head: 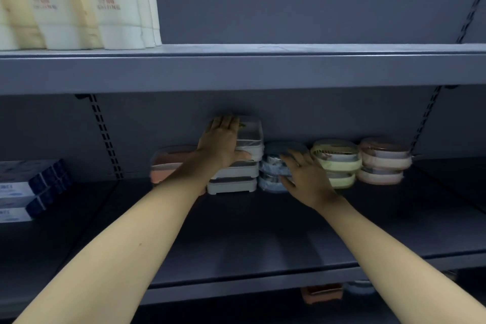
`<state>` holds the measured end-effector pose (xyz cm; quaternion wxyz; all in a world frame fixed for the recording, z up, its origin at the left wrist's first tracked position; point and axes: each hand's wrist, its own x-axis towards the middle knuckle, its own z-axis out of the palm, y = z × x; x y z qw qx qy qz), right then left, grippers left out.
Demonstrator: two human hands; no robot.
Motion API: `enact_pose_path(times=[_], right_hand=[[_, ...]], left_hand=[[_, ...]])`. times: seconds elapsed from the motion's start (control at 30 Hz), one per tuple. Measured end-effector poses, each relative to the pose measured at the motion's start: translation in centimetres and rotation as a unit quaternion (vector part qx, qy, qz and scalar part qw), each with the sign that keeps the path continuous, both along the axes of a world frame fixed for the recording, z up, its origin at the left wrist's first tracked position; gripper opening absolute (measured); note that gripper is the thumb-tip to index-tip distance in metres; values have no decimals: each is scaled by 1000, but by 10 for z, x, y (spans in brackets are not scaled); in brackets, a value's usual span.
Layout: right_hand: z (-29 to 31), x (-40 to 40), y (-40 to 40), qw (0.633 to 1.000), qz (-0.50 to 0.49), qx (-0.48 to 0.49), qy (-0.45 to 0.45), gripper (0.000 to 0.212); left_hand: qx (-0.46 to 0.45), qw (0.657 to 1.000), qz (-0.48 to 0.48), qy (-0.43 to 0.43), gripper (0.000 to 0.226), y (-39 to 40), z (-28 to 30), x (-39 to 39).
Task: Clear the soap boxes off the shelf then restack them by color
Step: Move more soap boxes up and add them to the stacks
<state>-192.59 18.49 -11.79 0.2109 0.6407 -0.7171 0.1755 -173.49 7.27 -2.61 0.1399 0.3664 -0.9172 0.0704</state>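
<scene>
Five stacks of soap boxes stand in a row at the back of the middle shelf (263,231): an orange box (168,163), a white stack (236,175), a blue-grey stack (272,166), a green stack (339,163) and a pink stack (384,160). My left hand (223,139) lies over the top white box (251,137), fingers reaching its back edge and thumb along its front. My right hand (305,176) rests against the front of the blue-grey stack, fingers spread on its top lid and thumb low on its side.
The upper shelf (289,66) hangs close above the stacks and carries cream bottles (79,2) at the left. Blue and white cartons (31,187) sit at the left of the middle shelf. More soap boxes (323,293) show on the shelf below.
</scene>
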Motion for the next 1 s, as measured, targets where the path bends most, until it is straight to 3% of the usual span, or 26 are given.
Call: enact_pose_path(times=[0.7, 1.0], right_hand=[[-13, 2, 0, 998, 32, 1, -61, 45], [-3, 6, 7, 994, 15, 72, -77, 51]], left_hand=[[0, 1000, 10, 20, 83, -32, 8, -31], [-53, 997, 49, -13, 86, -29, 4, -28]])
